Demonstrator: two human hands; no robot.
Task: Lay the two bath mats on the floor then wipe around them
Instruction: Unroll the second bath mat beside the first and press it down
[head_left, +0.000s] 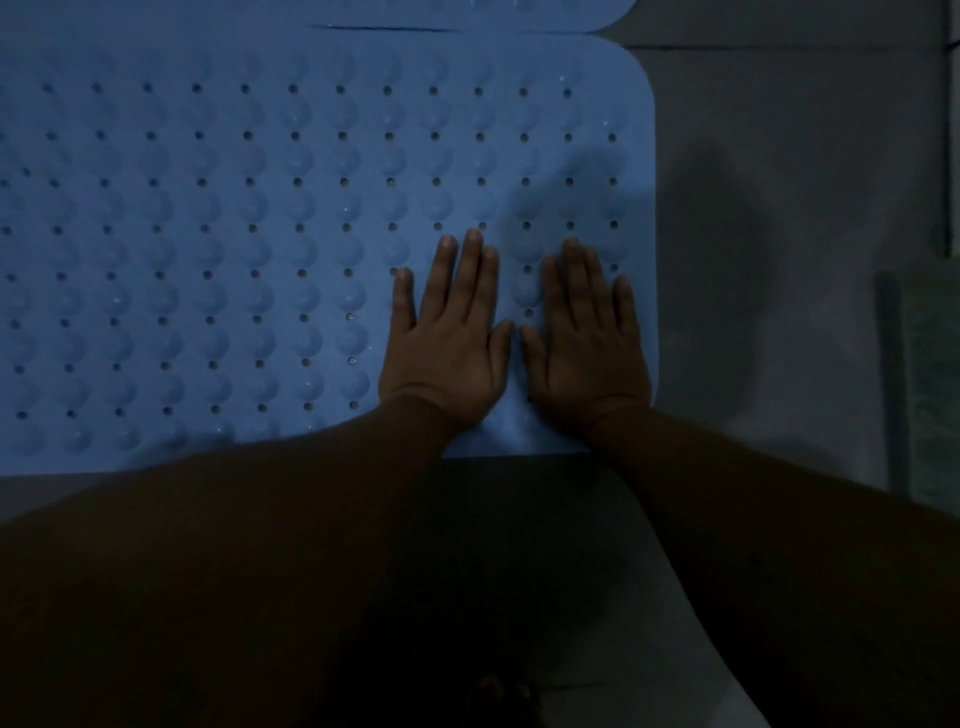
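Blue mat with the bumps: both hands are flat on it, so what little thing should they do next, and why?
Probably slide both palms outward to press the near blue mat flat. The left hand and right hand lie open near its right corner, and the second mat already lies beyond. Wiping the floor comes after.

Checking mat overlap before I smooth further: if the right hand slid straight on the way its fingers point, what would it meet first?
The right hand lies flat on the near mat, fingers pointing away. Ahead is only more of that mat, then its far edge, where the second mat begins. Whether the two overlap there is unclear.
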